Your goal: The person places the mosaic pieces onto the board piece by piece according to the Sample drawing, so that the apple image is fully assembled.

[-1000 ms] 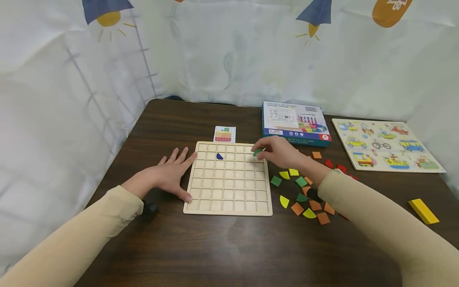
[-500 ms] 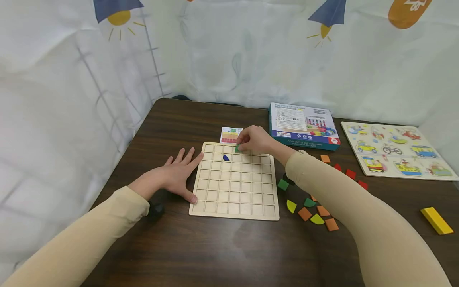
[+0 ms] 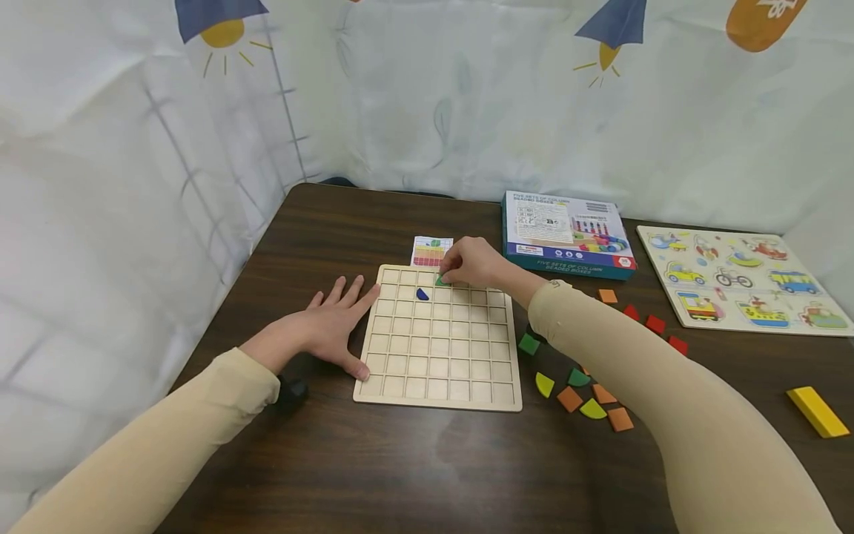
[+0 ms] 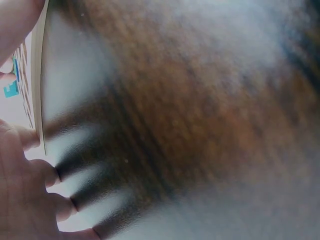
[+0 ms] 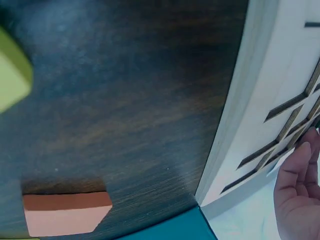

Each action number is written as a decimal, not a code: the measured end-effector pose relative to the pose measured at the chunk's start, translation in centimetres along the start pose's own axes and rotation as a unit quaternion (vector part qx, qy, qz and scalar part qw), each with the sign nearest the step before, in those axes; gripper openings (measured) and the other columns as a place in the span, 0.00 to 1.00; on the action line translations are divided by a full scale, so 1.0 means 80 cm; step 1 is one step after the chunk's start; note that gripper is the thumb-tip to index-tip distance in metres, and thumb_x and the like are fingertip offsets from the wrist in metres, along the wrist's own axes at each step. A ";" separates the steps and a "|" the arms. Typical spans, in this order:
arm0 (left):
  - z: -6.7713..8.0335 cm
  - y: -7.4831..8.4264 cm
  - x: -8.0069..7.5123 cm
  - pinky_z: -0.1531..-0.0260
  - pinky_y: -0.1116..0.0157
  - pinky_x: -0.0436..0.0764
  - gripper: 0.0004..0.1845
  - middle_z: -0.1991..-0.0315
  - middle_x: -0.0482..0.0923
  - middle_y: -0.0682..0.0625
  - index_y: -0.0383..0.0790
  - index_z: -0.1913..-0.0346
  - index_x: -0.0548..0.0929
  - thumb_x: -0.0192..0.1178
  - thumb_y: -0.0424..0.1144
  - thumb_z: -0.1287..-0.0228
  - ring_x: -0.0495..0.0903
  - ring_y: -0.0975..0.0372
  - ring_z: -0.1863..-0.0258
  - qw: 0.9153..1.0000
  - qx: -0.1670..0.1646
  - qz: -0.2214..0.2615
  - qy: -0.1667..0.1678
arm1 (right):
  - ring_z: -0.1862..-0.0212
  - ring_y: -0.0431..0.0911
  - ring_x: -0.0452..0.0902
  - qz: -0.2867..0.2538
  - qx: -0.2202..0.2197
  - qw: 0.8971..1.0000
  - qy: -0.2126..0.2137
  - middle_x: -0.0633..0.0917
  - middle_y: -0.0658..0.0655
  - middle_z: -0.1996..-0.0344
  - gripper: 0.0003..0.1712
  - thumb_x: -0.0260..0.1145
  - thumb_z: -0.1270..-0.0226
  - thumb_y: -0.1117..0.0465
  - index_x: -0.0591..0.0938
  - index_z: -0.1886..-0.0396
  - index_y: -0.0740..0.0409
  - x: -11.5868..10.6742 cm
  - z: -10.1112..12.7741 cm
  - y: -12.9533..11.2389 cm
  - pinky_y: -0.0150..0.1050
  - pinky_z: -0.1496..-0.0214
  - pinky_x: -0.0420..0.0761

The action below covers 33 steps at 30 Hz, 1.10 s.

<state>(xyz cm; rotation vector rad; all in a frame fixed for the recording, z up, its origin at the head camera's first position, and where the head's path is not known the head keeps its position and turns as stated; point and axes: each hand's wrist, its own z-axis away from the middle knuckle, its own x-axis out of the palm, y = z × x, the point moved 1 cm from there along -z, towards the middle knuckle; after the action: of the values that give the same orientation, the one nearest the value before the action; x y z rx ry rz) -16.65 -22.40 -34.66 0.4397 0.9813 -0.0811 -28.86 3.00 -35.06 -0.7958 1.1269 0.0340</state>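
A wooden grid board (image 3: 440, 371) lies on the dark table. My right hand (image 3: 467, 263) pinches a green piece (image 3: 442, 280) at a cell in the board's far row, just right of a blue piece (image 3: 422, 294) set in the grid. My left hand (image 3: 327, 326) lies flat with straight fingers on the table, against the board's left edge. The left wrist view shows those fingers (image 4: 30, 190) spread on the wood beside the board's edge (image 4: 41, 75). The right wrist view shows the board's rim (image 5: 250, 110) and part of the right hand (image 5: 297, 195).
Loose green, yellow, orange and red pieces (image 3: 580, 386) lie right of the board. A pattern card (image 3: 430, 251) sits behind it. A boxed toy (image 3: 567, 233), a vehicle puzzle (image 3: 740, 278) and a yellow block (image 3: 817, 411) lie further right. Curtains close off the back and left.
My right hand carried the green piece leftward from the board's far right corner to the cell beside the blue piece and lowered it there. The left hand stayed put.
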 end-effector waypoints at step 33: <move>-0.003 -0.004 0.000 0.29 0.26 0.40 0.78 0.18 0.28 0.28 0.38 0.17 0.37 0.77 0.69 0.58 0.28 0.29 0.21 1.000 0.000 -0.001 0.000 | 0.62 0.42 0.80 0.049 0.002 0.999 -0.015 0.88 0.50 0.63 0.11 0.76 0.36 0.57 0.89 0.58 0.56 -0.017 0.187 0.074 0.37 0.58 0.82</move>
<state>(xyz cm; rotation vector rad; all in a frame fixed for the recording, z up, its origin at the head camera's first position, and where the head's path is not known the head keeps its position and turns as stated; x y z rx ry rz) -16.94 -22.56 -34.91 0.4389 0.9827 -0.0826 -20.05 16.51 -34.40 -0.7345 1.1365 0.1261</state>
